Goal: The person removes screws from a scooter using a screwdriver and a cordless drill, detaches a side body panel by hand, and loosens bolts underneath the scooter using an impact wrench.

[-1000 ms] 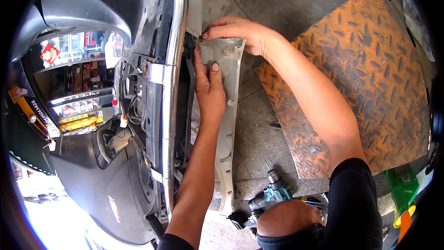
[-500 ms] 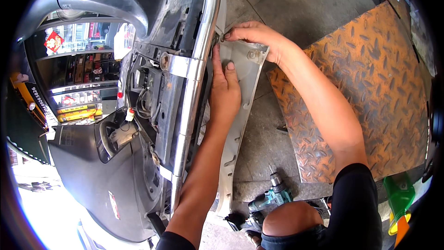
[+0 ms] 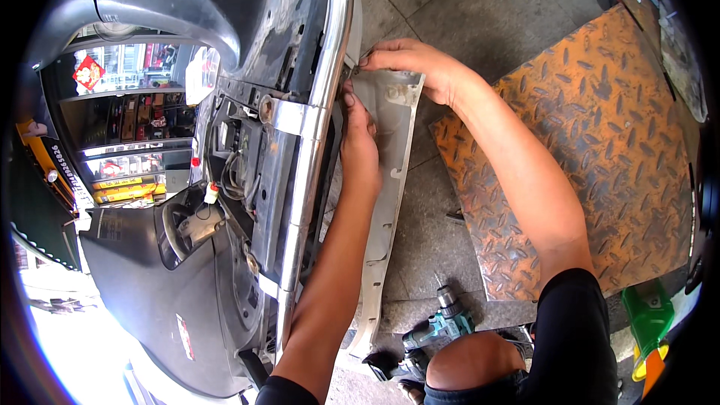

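A long pale grey plastic trim panel (image 3: 390, 172) runs alongside the chrome tube (image 3: 319, 67) on a black vehicle's side (image 3: 172, 300). My right hand (image 3: 409, 64) reaches over the panel's top end with fingertips pinched at the corner beside the tube; what they grip is too small to make out. My left hand (image 3: 360, 142) is curled along the panel's left edge, fingers tucked toward the gap by the tube and partly hidden. A black frame with bolts and wiring (image 3: 236, 150) shows left of the tube, with a small pale connector (image 3: 211, 195) hanging on wires.
An orange, worn tread plate (image 3: 562, 150) lies on the tiled floor at right. A teal drill (image 3: 442, 322) lies beside my bare knee (image 3: 472, 360). A green and yellow plastic item (image 3: 645, 315) is at lower right. Shelves show in a glossy surface (image 3: 127, 120) at left.
The vehicle and panel appear further right than a second ago. Since half a second ago, my left thumb and fingers have curled in toward the tube; my right hand stays at the panel's top.
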Motion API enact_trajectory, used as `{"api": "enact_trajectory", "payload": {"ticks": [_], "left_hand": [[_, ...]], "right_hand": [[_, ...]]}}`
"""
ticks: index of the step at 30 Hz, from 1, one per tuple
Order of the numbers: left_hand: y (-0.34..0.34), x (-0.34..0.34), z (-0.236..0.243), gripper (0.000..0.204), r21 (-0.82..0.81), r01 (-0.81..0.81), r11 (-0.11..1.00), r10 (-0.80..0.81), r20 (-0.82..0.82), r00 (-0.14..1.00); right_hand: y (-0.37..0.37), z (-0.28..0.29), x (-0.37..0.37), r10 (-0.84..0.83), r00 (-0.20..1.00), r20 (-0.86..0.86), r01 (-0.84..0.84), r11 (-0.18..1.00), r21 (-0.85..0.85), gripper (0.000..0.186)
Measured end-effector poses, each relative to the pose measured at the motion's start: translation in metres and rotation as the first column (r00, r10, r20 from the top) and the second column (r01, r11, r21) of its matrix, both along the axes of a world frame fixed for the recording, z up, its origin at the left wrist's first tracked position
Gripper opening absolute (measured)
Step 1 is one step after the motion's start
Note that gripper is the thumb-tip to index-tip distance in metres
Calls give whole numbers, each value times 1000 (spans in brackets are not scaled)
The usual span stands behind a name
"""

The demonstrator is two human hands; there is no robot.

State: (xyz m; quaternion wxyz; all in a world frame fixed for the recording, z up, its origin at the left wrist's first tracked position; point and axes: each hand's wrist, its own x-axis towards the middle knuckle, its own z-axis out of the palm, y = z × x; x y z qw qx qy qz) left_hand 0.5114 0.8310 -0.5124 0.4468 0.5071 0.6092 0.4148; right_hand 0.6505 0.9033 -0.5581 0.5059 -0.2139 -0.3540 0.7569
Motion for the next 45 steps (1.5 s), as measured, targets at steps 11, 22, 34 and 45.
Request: {"api": "enact_trajectory", "payload": {"ticks": [11,22,34,45], "left_hand": [[27,24,2,54,-56,-234,971,240,288,927],[29,18,2,49,-188,-96,977,167,408,898],[26,17,7,57,-156,-12,988,60,305,950],[-31,-35,-17,56,-101,46,994,-82,-391,917]], "right_hand": [[3,2,2,45,997,-56,-46,999,-25,27],[3,-17,-9,174,944,-281,-192,981,-37,14],[4,-10,-8,118,993,-25,-115,989,96,14],[-2,-29,-22,152,957,-248,-165,986,-33,29]]}}
